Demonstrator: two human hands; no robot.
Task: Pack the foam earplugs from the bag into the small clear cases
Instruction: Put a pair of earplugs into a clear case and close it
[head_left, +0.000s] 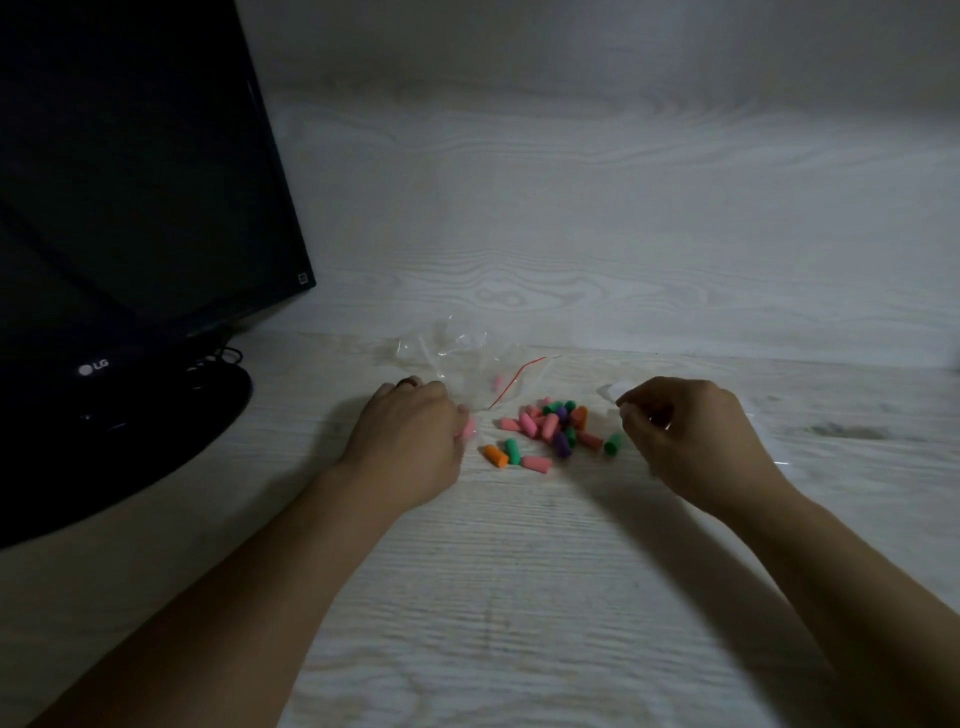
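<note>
A loose heap of small foam earplugs (550, 428), bullet-shaped and coloured pink, green, orange and purple, lies on the pale wood-grain table (519, 597) between the two hands. A few strays sit at the near edge of the heap: an orange earplug (496, 455), a green one beside it, and a pink one just past that. Another green earplug (613, 444) rests just beside the right hand.

The left hand (410, 441) is palm down, its fingers curled, gripping a pink earplug (469, 427) that peeks out at its fingertips. Just beyond this hand lies the crumpled clear plastic zip bag with a red seal strip (467, 369), with one pink plug visible inside.

The right hand (685, 436) has its fingers curled inward; something clear and pale glints at its fingertips, but whether it holds it cannot be told.

Well to the left of the left hand stands a black LG monitor (130, 208) on a rounded base.
</note>
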